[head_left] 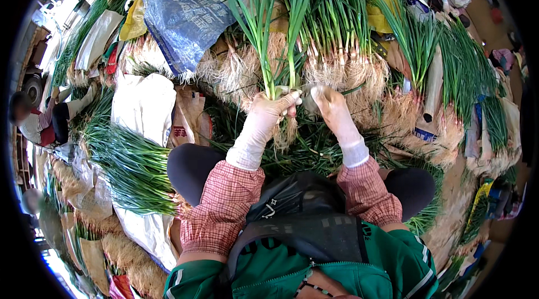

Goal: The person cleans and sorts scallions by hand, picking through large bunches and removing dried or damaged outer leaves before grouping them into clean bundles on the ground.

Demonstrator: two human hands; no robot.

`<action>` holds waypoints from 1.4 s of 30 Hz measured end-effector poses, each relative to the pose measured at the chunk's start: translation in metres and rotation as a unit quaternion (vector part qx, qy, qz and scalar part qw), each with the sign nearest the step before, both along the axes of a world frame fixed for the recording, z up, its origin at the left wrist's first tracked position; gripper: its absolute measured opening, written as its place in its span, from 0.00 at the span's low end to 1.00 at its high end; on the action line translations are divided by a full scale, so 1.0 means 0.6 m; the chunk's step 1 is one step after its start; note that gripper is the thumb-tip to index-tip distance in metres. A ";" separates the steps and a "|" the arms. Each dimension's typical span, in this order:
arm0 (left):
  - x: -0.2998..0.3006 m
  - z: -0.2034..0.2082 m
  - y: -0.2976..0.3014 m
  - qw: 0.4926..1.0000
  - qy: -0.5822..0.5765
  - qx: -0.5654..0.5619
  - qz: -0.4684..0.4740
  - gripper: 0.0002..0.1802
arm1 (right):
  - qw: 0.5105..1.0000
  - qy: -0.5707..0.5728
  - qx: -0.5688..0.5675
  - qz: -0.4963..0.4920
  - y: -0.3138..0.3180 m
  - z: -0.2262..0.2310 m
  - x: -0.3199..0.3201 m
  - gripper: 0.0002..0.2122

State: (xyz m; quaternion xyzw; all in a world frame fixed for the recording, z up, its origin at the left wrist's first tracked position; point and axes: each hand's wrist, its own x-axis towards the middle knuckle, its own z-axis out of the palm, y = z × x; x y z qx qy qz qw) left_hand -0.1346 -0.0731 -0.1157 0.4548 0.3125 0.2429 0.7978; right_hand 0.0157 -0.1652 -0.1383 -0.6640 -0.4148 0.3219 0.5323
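Note:
My left hand [265, 111], in a pale glove, is closed around a few green garlic stalks [291, 58]. Their flat leaves point away from me, and their roots [286, 133] hang below the fist. Just to the right, my right hand [332, 111], also gloved, has its fingers pinched near the stalks' lower ends. Whatever lies in that pinch is too small and blurred to name. Loose green leaves [303, 156] lie beneath both hands, between my knees.
Bunched green garlic [339, 30] with long pale roots lies ahead. A blue plastic sack [182, 18] covers part of the row. On the left are a white sack [142, 105] and another green pile [132, 161]. Other people sit at the far left and upper right.

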 end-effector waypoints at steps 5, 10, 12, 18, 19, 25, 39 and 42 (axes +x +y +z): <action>-0.016 -0.028 0.010 0.996 0.058 0.071 -0.002 0.09 | 0.936 -0.343 0.073 -0.043 0.063 0.004 -0.044 0.08; -0.043 0.049 0.002 0.995 -0.091 -0.018 -0.024 0.11 | 0.924 -0.362 -0.123 0.024 0.068 -0.045 0.014 0.08; -0.077 0.067 0.013 0.986 -0.166 -0.008 -0.022 0.11 | 0.753 -0.536 -0.260 0.280 0.069 -0.060 0.009 0.14; -0.076 0.071 0.036 0.964 -0.242 -0.110 0.022 0.15 | 0.942 -0.263 -0.131 -0.164 0.107 0.020 0.090 0.13; -0.071 0.058 0.043 0.950 -0.283 -0.132 -0.022 0.16 | 0.935 -0.217 -0.266 -0.085 0.120 0.021 0.112 0.13; -0.042 0.015 0.041 0.972 -0.211 -0.106 0.010 0.14 | 0.991 0.082 0.049 -0.098 0.045 0.065 0.106 0.07; -0.018 -0.013 0.028 0.995 -0.039 -0.042 0.078 0.07 | 0.938 -0.336 -0.070 0.049 -0.017 -0.105 0.037 0.12; -0.024 -0.017 0.022 0.995 -0.054 -0.036 0.081 0.09 | 0.977 -0.200 0.019 0.068 0.025 -0.008 0.012 0.17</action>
